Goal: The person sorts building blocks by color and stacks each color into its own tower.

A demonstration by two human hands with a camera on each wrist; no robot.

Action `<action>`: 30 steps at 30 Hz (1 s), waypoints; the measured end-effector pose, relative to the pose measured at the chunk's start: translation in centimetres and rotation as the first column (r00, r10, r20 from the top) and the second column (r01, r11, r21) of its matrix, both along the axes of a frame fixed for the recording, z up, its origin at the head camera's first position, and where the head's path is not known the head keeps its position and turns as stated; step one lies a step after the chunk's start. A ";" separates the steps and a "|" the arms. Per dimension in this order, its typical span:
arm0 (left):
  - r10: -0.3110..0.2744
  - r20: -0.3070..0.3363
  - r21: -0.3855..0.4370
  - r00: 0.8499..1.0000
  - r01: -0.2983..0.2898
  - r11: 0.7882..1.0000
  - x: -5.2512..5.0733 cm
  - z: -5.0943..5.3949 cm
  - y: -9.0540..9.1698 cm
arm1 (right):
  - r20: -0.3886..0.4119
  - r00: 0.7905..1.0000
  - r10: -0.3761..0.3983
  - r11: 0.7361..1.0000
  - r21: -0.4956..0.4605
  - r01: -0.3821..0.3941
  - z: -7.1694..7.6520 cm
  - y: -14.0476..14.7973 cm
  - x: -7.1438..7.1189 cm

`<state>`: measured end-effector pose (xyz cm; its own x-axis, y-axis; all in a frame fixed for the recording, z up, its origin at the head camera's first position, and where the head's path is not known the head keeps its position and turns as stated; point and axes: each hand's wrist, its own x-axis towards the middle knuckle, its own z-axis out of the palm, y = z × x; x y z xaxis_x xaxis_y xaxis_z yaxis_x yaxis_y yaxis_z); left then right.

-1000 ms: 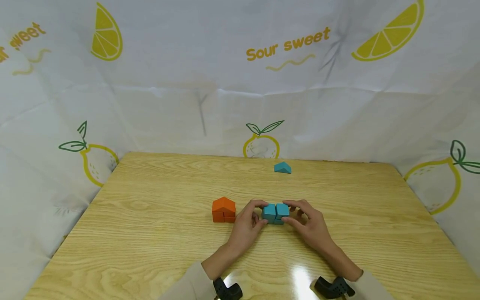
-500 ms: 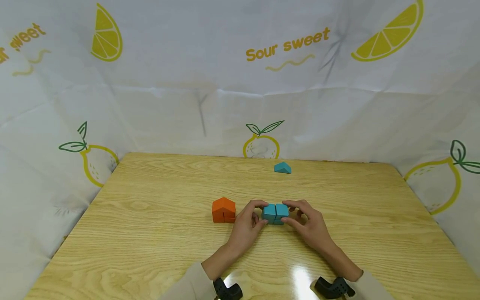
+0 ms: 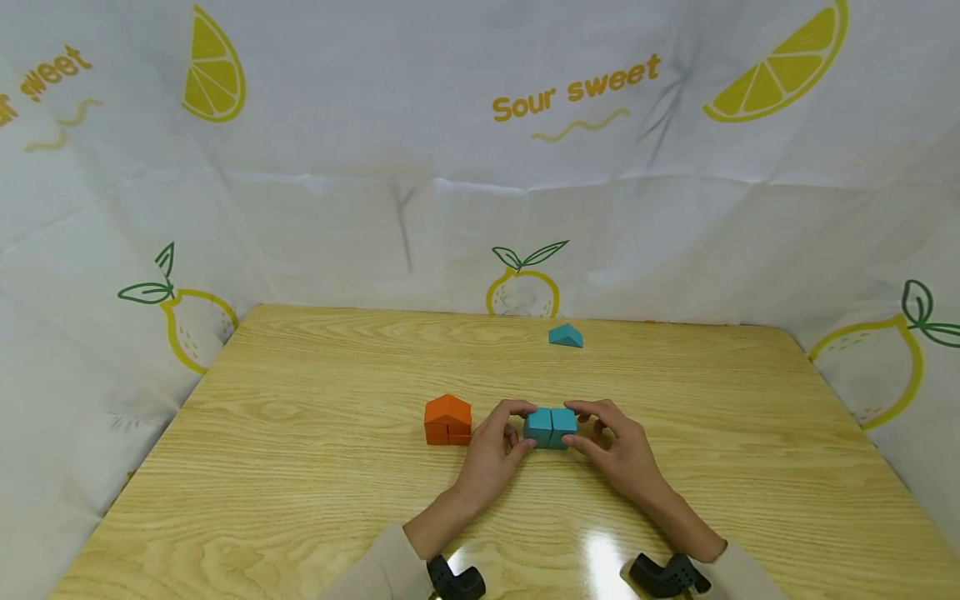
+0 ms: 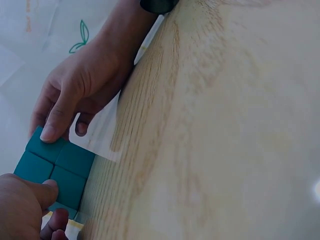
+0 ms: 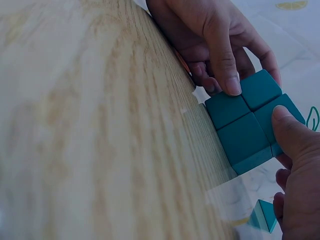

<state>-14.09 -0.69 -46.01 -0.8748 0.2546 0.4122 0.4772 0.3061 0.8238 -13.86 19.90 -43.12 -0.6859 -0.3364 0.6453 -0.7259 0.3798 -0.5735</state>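
Note:
Several teal-blue blocks (image 3: pixel 538 427) stand on the table in a two-by-two stack, their front faces lined up in both wrist views. My left hand (image 3: pixel 489 457) grips the stack's left side, thumb in front and index finger behind. On the right, my right hand (image 3: pixel 627 457) pinches the upper right block (image 5: pixel 266 121) between thumb and fingers. The backs of the blocks are hidden. Behind the stack, apart from both hands, lies a teal triangular block (image 3: pixel 566 337), which also shows in the right wrist view.
Left of my left hand stands a small orange block house (image 3: pixel 447 410) with a pitched top, very near the hand. The wooden table (image 3: pixel 315 467) runs back to a white cloth (image 3: pixel 337 225) printed with lemons.
The upper right block has shifted slightly left and down, and the gap below it has narrowed. My right thumb and fingers moved a little with it. My left hand has stayed in place.

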 end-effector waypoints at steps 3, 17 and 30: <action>-0.002 0.000 0.001 1.000 0.002 1.000 0.0 0.0 0.0 | 0.006 1.000 -0.005 1.000 0.003 0.005 0.0 0.0 0.0; -0.003 -0.018 0.001 1.000 0.004 1.000 0.0 -0.1 0.0 | 0.103 0.995 -0.002 1.000 0.009 0.001 0.0 0.2 0.1; 0.004 -0.012 -0.001 1.000 -0.004 1.000 0.0 -0.2 0.1 | 0.129 0.990 -0.055 0.997 -0.049 0.062 0.4 0.3 0.2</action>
<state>-14.11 -0.64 -46.17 -0.8709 0.2521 0.4220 0.4857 0.3089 0.8177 -13.68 20.20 -42.76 -0.7812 -0.2613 0.5670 -0.6230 0.3863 -0.6802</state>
